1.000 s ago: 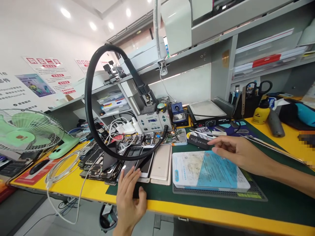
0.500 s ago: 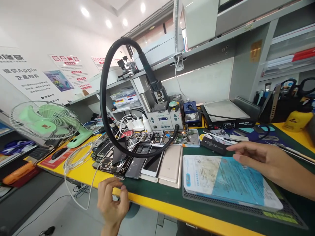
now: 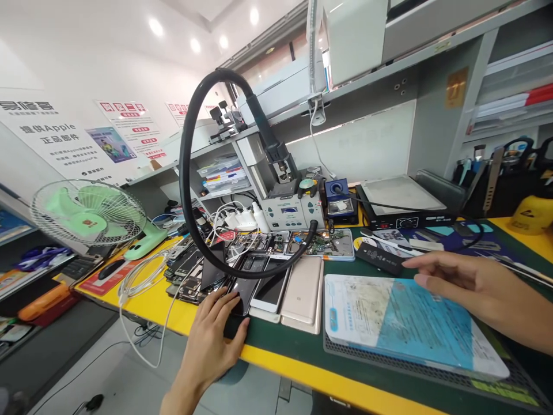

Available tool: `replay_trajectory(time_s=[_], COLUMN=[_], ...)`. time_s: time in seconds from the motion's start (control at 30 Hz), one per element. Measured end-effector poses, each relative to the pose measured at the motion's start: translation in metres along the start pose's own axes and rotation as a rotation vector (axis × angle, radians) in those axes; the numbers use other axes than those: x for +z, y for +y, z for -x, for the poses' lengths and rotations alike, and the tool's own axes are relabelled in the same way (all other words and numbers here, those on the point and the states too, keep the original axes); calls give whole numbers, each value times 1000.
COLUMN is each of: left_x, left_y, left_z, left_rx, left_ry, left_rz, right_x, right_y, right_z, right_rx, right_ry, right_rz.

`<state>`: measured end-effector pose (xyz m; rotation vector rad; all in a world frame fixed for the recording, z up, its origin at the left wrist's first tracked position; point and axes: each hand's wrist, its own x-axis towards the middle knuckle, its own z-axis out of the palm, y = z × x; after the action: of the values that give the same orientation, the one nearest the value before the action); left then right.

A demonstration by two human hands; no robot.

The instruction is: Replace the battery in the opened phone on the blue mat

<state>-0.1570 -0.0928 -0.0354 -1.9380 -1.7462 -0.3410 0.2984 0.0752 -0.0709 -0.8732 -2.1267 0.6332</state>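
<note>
My left hand is at the table's front edge. Its fingers are stretched out, their tips at the near end of a dark phone, and its thumb is held apart over the yellow edge strip. Beside that phone lie a white-framed phone and a gold phone, each with another piece under it. My right hand hovers, fingers loosely extended and holding nothing, over a blue-and-white flat pack. Its index fingertip comes close to a small black block with printing.
A heap of phone parts lies left of the phones. A black hose loops above them from a rework station. Also around are a green fan, a coiled white cable, a heating plate and a parts tray.
My left hand has moved up and right from below the table edge to the dark phone, its curled fingers now stretched out. My right hand stays nearly in place. The view has shifted slightly.
</note>
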Motion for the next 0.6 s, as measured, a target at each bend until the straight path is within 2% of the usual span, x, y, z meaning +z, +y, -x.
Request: replay_trajectory(time_s=[0.07, 0.17, 0.33, 0.6], left_x=[-1, -2, -2, 2], left_y=[0, 0, 1, -6], left_z=[-1, -4, 1, 8], left_rx=[27, 72, 122, 209], left_ry=[9, 21, 86, 102], left_rz=[1, -10, -20, -16], right_x=[0, 0, 0, 1], right_y=[0, -2, -10, -22], right_z=[1, 1, 0, -1], right_rx=[127, 208, 261, 293], right_ry=[-35, -60, -36, 30], right_rz=[3, 2, -39, -61])
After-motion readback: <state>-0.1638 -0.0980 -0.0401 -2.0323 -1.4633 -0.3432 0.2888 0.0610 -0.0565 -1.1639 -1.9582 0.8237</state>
